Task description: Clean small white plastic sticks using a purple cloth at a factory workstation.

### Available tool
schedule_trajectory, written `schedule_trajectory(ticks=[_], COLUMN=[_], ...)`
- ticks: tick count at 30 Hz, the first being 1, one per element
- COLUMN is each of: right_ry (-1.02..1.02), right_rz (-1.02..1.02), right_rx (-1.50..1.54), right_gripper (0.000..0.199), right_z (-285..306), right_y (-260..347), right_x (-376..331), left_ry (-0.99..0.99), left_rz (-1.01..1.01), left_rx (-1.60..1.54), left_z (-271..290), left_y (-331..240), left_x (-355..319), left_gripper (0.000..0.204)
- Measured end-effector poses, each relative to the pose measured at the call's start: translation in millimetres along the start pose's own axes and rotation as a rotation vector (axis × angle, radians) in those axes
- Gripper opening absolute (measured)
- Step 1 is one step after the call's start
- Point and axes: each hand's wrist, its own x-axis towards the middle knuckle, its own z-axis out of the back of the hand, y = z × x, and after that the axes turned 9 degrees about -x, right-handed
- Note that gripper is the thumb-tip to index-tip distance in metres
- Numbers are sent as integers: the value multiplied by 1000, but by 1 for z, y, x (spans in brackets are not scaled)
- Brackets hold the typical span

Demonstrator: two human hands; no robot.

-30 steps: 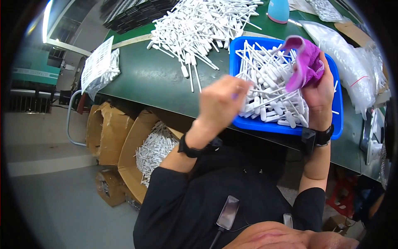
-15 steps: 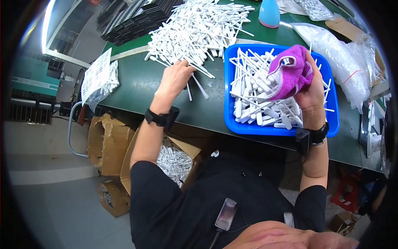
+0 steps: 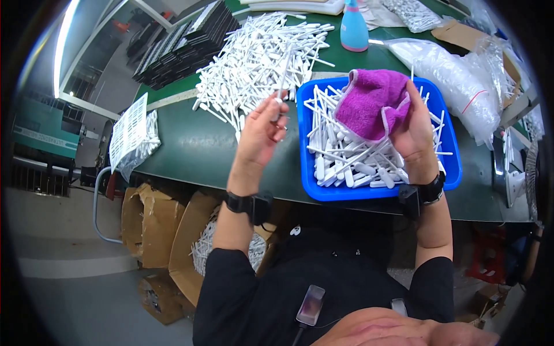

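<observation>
My left hand [image 3: 261, 131] is closed in a pinch on a slim white plastic stick [image 3: 284, 75] that points upward, just left of the blue tray. In my right hand [image 3: 418, 128], above the tray, sits a bunched purple cloth [image 3: 369, 102] with a pale edging, held between thumb and fingers. The blue tray [image 3: 307, 183] beneath it is filled with white plastic sticks [image 3: 346, 164] that have wider, paddle-like ends. A large heap of similar white sticks [image 3: 254, 63] lies on the green table beyond my left hand.
Stacked black trays [image 3: 184, 43] stand at the far left, with a bagged bundle under a printed sheet [image 3: 130, 130] nearer. Behind the blue tray are a spray bottle [image 3: 354, 29] and clear plastic bags [image 3: 450, 81]. Cardboard boxes [image 3: 158, 222] stand below the table [image 3: 190, 153].
My left hand has come away from the heap toward the blue tray and turned upward, lifting a stick. The purple cloth has spread out and shifted a little left in my right hand.
</observation>
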Motion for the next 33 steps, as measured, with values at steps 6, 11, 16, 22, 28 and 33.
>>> schedule_trajectory(ticks=[6,11,16,22,28,33], right_ry=[23,11,-42,54,202,520], right_rz=[3,37,21,14,89,308], right_rx=[-8,-14,-14,-2,-287,-669], right_gripper=[35,34,34,36,35,25], right_z=[-1,-5,-7,-7,-3,50], right_y=[-1,1,4,2,-14,-9], right_x=[-1,-6,-8,-7,-21,-38], left_ry=[14,36,26,2,232,331], left_rz=[75,50,105,41,266,613], left_rx=[-520,-515,-571,-457,232,-288], left_z=[-31,-36,-38,-57,-106,-120], left_y=[32,42,46,44,74,72], left_x=[3,4,3,0,-12,-28], left_gripper=[34,34,35,34,23,20])
